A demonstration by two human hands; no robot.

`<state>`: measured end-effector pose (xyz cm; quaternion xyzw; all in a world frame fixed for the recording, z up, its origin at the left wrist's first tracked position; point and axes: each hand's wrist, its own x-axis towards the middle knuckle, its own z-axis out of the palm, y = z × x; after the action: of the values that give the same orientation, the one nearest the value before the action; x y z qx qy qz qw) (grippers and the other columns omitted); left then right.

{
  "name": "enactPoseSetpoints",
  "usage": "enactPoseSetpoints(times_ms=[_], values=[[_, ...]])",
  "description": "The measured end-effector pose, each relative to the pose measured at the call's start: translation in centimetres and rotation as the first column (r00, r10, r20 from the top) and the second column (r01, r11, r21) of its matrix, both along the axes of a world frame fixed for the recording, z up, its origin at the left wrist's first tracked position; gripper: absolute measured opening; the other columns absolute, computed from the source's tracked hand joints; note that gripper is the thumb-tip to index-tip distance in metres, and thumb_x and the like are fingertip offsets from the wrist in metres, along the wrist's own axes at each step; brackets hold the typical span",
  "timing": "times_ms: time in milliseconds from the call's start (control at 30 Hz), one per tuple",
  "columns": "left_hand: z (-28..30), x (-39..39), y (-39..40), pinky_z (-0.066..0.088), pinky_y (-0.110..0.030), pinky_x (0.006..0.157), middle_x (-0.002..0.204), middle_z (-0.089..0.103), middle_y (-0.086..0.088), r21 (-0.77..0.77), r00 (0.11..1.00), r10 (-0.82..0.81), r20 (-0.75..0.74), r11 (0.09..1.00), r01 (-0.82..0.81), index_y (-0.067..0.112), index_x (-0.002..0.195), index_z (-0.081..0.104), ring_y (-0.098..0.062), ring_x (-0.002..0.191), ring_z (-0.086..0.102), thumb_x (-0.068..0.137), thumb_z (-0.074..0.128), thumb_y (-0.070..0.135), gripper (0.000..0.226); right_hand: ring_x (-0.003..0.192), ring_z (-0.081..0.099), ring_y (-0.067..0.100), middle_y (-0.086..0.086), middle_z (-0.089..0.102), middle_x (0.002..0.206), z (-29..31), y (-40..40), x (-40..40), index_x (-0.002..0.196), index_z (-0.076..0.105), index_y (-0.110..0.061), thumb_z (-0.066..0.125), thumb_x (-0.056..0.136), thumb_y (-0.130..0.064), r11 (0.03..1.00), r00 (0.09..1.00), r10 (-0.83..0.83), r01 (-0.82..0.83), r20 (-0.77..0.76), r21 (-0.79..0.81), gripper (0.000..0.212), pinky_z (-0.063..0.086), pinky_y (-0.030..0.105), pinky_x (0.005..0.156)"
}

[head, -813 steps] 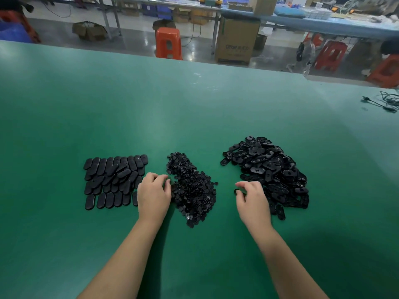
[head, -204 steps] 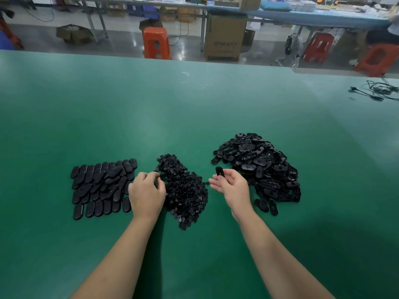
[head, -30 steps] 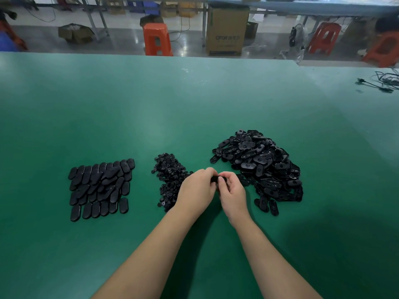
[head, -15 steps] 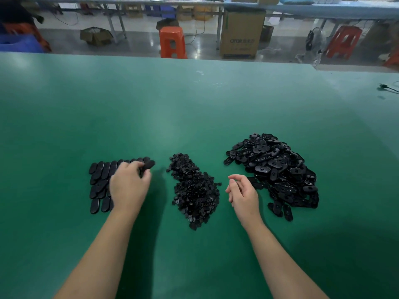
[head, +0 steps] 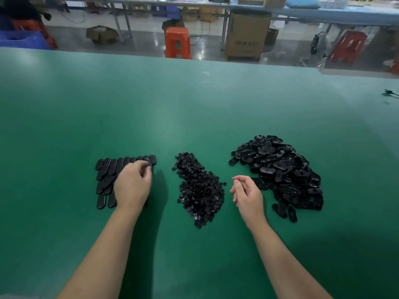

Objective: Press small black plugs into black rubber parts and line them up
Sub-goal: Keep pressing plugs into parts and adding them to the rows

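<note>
Flat oval black rubber parts lie in neat rows (head: 108, 173) at the left of the green table (head: 194, 108). My left hand (head: 132, 186) rests over these rows and covers their right side. Its curled fingertips pinch the near end of the last rubber part (head: 152, 159) in the top row. In the middle sits a pile of small black plugs (head: 198, 188). A heap of loose rubber parts (head: 278, 169) lies to the right. Between those two piles my right hand (head: 246, 195) hovers, fingers loosely curled and holding nothing.
A black cable end (head: 388, 92) lies at the table's far right edge. Beyond the far edge stand orange stools (head: 177, 43), a cardboard box (head: 246, 37) and long blue workbenches (head: 323, 14).
One second ago both hands met over a part near the plug pile. My left hand then carried the part left to the rows and now sets it at the top row's end; my right hand stayed, empty.
</note>
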<state>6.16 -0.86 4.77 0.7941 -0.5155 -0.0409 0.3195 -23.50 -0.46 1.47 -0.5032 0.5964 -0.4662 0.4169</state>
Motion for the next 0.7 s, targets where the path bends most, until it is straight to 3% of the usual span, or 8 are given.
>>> enactPoseSetpoints(times_ms=[133,233,400,567,700], values=[[-0.9,-3.8,-0.7,0.051,-0.032,0.074,0.100,0.068,-0.002,0.039,0.984,-0.167,-0.064,0.985,0.170,0.015,0.113,0.072,-0.017,0.082,0.060,0.098,0.059,0.022,0.021,0.056,0.051,0.010,-0.004,0.066,0.071,0.0,0.0,0.0,0.099,0.065,-0.025,0.054,0.103,-0.019,1.000,1.000,-0.001,0.001,-0.007,0.002,0.013,0.042,0.036,0.055],[-2.0,-5.9,-1.1,0.053,-0.037,0.079,0.110,0.065,-0.004,0.117,0.986,-0.131,-0.101,0.983,0.143,0.017,0.123,0.068,-0.022,0.088,0.063,0.101,0.053,0.023,0.028,0.055,0.051,0.010,-0.005,0.066,0.071,0.0,0.0,0.1,0.099,0.065,-0.026,0.054,0.103,-0.020,1.000,1.000,-0.002,0.002,-0.010,0.004,0.013,0.042,0.036,0.055],[-3.3,-6.8,-1.5,0.044,-0.032,0.067,0.105,0.060,0.000,0.149,0.997,-0.066,-0.048,0.986,0.072,0.022,0.132,0.064,-0.019,0.077,0.058,0.103,0.048,0.024,0.034,0.055,0.051,0.009,-0.004,0.066,0.072,-0.1,0.0,0.0,0.098,0.065,-0.026,0.054,0.103,-0.020,1.000,1.000,-0.005,0.005,-0.010,0.007,0.013,0.042,0.034,0.053],[-3.9,-6.4,-1.6,0.040,-0.030,0.060,0.098,0.059,0.000,0.113,0.998,-0.059,-0.012,0.992,0.060,0.016,0.121,0.070,-0.020,0.068,0.056,0.102,0.049,0.021,0.029,0.053,0.050,0.008,-0.004,0.066,0.072,-0.2,0.0,0.1,0.097,0.065,-0.026,0.054,0.103,-0.020,1.000,1.000,-0.004,0.004,-0.020,0.001,0.014,0.041,0.027,0.052],[-4.4,-6.3,-1.1,0.039,-0.030,0.054,0.092,0.056,0.000,0.062,0.996,-0.070,-0.050,0.995,0.073,0.014,0.094,0.068,-0.017,0.061,0.054,0.098,0.057,0.021,0.014,0.054,0.051,0.006,-0.006,0.066,0.071,-0.2,0.1,0.2,0.096,0.064,-0.026,0.054,0.102,-0.020,1.000,0.999,-0.003,0.003,-0.039,0.003,0.014,0.041,0.019,0.050]])
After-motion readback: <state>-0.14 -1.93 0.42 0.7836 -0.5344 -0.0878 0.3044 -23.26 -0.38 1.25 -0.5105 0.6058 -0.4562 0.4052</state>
